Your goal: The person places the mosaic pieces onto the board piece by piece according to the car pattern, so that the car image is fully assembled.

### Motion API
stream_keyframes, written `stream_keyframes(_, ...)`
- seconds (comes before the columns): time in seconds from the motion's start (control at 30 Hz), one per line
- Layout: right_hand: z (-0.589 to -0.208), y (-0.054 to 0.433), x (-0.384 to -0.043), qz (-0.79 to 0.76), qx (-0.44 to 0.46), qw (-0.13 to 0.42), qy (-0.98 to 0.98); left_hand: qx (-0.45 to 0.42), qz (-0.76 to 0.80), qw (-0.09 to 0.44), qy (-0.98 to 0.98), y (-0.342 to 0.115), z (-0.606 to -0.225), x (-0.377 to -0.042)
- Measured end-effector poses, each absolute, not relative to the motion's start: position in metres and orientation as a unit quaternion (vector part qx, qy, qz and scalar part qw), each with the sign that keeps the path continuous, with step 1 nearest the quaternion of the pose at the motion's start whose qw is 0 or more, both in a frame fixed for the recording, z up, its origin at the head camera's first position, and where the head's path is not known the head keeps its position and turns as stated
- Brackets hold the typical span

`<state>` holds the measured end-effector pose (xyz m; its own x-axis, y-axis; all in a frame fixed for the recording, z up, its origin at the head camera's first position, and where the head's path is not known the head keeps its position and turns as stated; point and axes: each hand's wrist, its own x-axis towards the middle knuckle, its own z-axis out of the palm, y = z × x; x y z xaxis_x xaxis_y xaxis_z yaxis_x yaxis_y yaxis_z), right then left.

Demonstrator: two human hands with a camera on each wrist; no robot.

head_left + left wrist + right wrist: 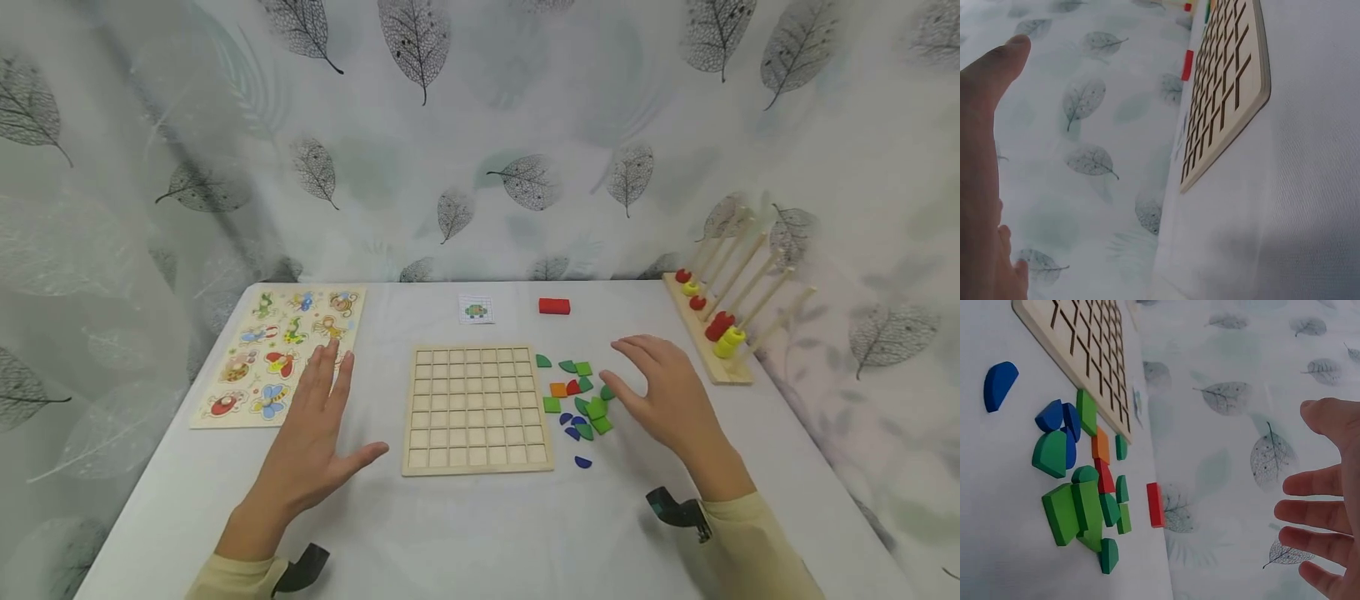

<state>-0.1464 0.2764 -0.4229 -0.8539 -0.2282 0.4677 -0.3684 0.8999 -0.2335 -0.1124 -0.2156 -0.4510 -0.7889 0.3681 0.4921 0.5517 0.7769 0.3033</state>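
A square wooden grid board (480, 469) with rows of shallow cells lies mid-table. To its right is a loose cluster of small blocks: light green squares (596, 407), dark green leaf-like pieces (584, 432), blue half-rounds (582, 462), an orange square (558, 389) and a red piece (573, 387). My left hand (311, 437) hovers left of the board, fingers straight and thumb spread, holding nothing. Over the table just right of the blocks is my right hand (666, 400), its fingers extended and nothing in its grasp; the right wrist view shows its fingers (1313, 515) apart from the blocks.
At the left lies a wooden animal puzzle board (255, 375), partly behind my left hand. A small pattern card (476, 309) and a red block (554, 307) sit near the back edge. A peg stand (708, 333) with red and yellow beads stands at the right.
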Motion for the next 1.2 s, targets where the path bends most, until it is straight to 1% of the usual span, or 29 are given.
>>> stream_keyframes(0.17, -0.420, 0.270, -0.162, 0.167, 0.162, 0.220, -0.947, -0.252, -0.257, 0.162, -0.919, -0.210, -0.455, -0.116)
stream_keyframes(0.4, -0.415, 0.253, -0.176, 0.222, 0.134, 0.165, -0.952, -0.254, -0.311, 0.114, -0.908, -0.206, -0.457, -0.124)
stream_keyframes(0.63, -0.423, 0.245, -0.194, 0.237, 0.121, 0.129, -0.955, -0.265, -0.324, 0.069, -0.905, -0.191, -0.465, -0.132)
stream_keyframes(0.83, -0.432, 0.240, -0.208, 0.242, 0.107, 0.090, -0.960, -0.278, -0.322, 0.045, -0.904, -0.181, -0.475, -0.141)
stream_keyframes(1.2, -0.435, 0.231, -0.227, 0.229, 0.104, 0.056, -0.966, -0.284, -0.334, 0.010, -0.899, -0.171, -0.498, -0.150)
